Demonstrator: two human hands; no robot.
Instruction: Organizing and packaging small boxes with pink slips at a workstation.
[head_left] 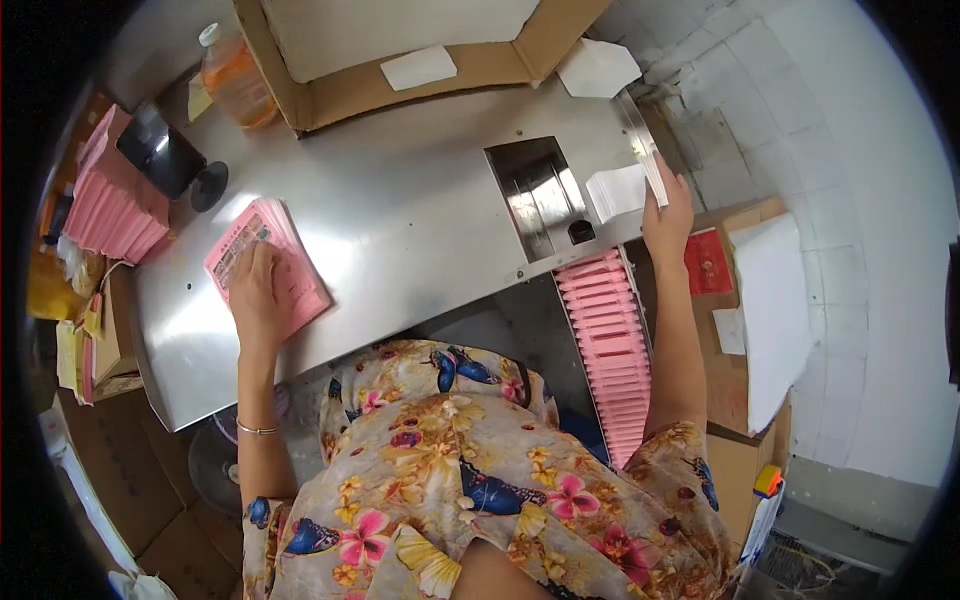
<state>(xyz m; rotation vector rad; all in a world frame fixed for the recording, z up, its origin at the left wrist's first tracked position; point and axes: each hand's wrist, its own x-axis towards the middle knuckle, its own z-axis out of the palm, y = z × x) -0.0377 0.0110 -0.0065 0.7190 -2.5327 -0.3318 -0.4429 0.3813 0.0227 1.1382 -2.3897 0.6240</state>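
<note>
My left hand (pixel 258 292) rests on a stack of pink printed paper packets (pixel 305 282) at the left of the steel table. Its fingers are bent and pressed together on the top packet, with the tips partly hidden. At the table's right end, my right hand (pixel 672 215) is closed around a thin upright bundle of white paper slips (pixel 656 182). Just left of that bundle lies a small pile of white slips (pixel 617 192), beside a rectangular opening (pixel 535 195) in the steel top. Below the opening, a sloping chute (pixel 607 350) holds a long row of folded pink packets.
A cardboard frame (pixel 420 105) stands at the table's back. At the left are a bottle of orange liquid (pixel 238 80), a dark phone on a stand (pixel 160 150) and piled pink packets (pixel 118 205). Cardboard boxes (pixel 735 390) and a tiled wall (pixel 780 120) border the right.
</note>
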